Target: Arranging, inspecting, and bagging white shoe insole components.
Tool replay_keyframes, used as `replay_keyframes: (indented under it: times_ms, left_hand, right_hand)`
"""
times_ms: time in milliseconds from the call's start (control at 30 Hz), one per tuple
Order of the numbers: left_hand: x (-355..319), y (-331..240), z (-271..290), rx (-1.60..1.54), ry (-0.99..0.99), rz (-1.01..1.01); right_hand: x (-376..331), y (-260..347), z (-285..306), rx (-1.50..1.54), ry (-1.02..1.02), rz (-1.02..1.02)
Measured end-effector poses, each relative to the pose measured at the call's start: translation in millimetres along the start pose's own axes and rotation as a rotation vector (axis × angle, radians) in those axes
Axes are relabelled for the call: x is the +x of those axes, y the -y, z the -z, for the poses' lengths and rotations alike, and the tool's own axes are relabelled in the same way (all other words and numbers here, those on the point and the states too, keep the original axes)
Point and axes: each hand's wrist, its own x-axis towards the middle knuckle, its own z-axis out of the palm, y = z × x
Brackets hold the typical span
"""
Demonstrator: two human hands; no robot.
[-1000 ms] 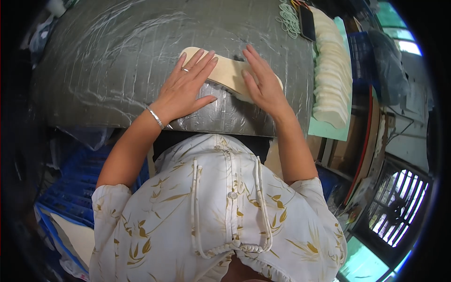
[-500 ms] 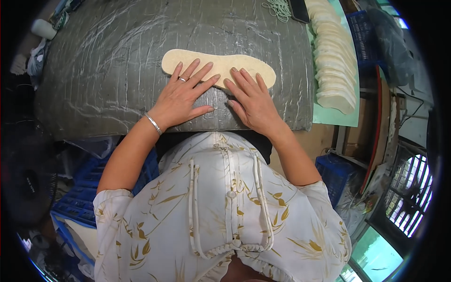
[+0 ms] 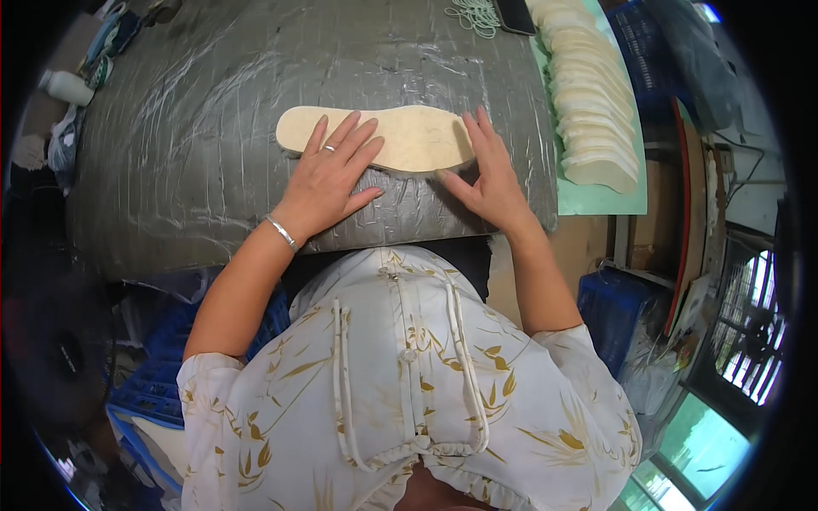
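A cream shoe insole [image 3: 417,140] lies crosswise on the dark, film-covered table top [image 3: 204,162], its thin grey edge showing on the near side. My left hand [image 3: 332,175] rests flat on the insole's left half, fingers spread, the thumb out on the table; a ring and a silver bracelet are on this hand and wrist. At the insole's right end is my right hand [image 3: 492,180], with stretched fingers along the end and the thumb apart at the near edge. Whether it presses on the insole, I cannot tell.
To the right, a long overlapping row of cream insole pieces [image 3: 594,111] lies on a pale green sheet [image 3: 601,203]. Green cord [image 3: 475,17] and a dark phone-like object [image 3: 515,15] sit at the far edge. A white bottle [image 3: 66,87] is at far left; blue crates [image 3: 618,311] stand below.
My right hand has gone from lying on top of the insole to its right end, thumb now spread away. My left hand stays on the insole. The whole view has shifted slightly.
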Motion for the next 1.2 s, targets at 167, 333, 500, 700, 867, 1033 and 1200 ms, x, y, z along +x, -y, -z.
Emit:
replay_keyframes:
  times_ms: [167, 333, 500, 700, 867, 1033, 1200]
  left_hand:
    - [33.4, -7.6, -8.5, -0.015, -0.055, -0.108]
    - [48.3, -2.0, 1.1, -0.063, -0.271, -0.163]
    - [62.3, -6.5, 47.8, -0.55, -0.511, 0.141]
    - [73.1, -15.6, 74.4, -1.536, -0.522, 0.331]
    - [75.2, -19.5, 56.6, -1.774, -0.525, 0.307]
    - [79.0, -4.4, 65.0, -1.575, -0.43, 0.162]
    - [90.7, 5.8, 90.8, -1.054, -0.396, 0.021]
  right_hand:
    - [-0.6, -10.2, 0.2, 0.306, -0.065, -0.112]
    - [10.4, -11.1, 8.0, 0.99, -0.174, -0.249]
    - [37.0, 7.3, 28.3, 1.096, -0.171, -0.231]
    - [78.4, 46.1, 39.2, 1.096, -0.254, 0.032]
    - [89.1, 70.9, 54.7, 0.953, -0.315, 0.067]
    - [85.5, 76.3, 68.0, 0.554, -0.404, 0.186]
    - [86.4, 63.3, 68.9, 0.24, -0.451, 0.253]
